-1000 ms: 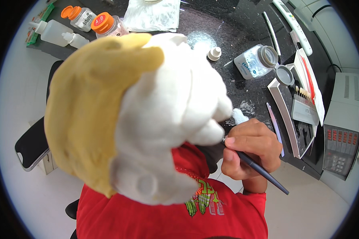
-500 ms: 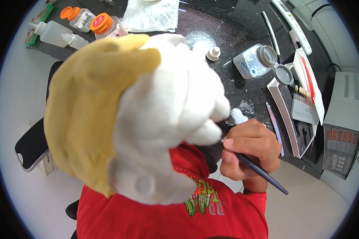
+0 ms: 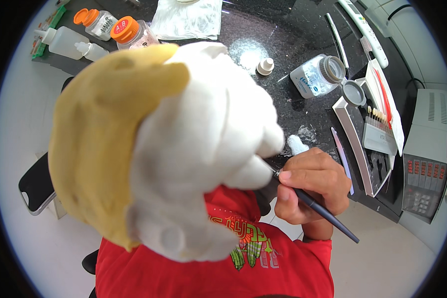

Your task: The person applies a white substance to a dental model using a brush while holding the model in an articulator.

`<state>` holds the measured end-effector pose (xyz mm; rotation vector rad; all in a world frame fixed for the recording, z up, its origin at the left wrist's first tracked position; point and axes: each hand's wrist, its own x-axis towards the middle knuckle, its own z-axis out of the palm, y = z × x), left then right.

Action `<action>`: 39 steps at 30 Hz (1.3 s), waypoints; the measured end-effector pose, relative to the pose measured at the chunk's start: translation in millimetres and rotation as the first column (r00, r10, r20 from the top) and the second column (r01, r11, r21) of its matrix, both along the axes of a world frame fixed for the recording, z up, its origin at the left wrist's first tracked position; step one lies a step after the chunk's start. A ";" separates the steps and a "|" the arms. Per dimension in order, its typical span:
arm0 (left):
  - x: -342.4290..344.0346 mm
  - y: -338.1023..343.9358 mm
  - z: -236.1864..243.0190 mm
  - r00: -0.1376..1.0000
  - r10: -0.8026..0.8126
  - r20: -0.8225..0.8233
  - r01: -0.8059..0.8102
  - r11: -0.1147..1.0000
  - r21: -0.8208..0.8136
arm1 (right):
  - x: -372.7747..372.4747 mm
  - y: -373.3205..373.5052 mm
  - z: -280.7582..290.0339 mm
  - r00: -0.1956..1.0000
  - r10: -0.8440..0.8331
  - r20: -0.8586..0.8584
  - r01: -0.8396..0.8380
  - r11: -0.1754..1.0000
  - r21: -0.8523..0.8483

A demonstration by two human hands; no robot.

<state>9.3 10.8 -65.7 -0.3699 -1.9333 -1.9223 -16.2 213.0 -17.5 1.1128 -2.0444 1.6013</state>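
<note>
At far left you have one squeeze bottle point(image 3: 64, 42), one smaller dropper bottle point(image 3: 91, 51) and two orange-capped jars point(image 3: 134, 34) on the black desk point(image 3: 278, 35). Your left hand is out of sight, so you cannot tell from here what it does.

The white-and-yellow dental cast point(image 3: 198, 124), just one, looms closest to the camera, left of centre, in front of your red shirt point(image 3: 278, 263). It looks like plaster: probably stiff, fairly heavy for its bulk and dry to the grip, with the tooth-like bumps likely to chip. Best take it by the thick yellow base, clear of those bumps.

One tissue sheet point(image 3: 186, 20) and one small white cap point(image 3: 265, 66) lie beyond it. Your right hand point(image 3: 315, 181) pinches one slim dark-handled tool point(image 3: 328, 215) between thumb and fingers; its tip is hidden at the cast. The handle seems light and rigid; grip it near the metal collar.

Further right are one cotton-like clump point(image 3: 297, 144), one open jar point(image 3: 310, 78), one lilac tool point(image 3: 343, 161), one tooth shade guide point(image 3: 380, 139) (tabs too small to count) and one grey control unit point(image 3: 427, 149).
</note>
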 end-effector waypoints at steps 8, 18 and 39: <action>1.7 -0.8 -1.9 1.000 0.010 -0.004 -0.010 1.000 0.021 | 0.7 0.4 1.8 1.000 -0.003 0.015 0.003 1.000 0.002; 3.1 -3.0 -0.6 1.000 0.004 0.007 -0.004 1.000 0.002 | 0.0 -2.1 0.4 1.000 0.007 0.010 -0.007 1.000 -0.001; 1.4 -2.8 -1.4 1.000 -0.021 -0.005 0.020 0.999 -0.034 | 0.1 -1.6 2.7 1.000 0.004 0.009 -0.004 1.000 0.007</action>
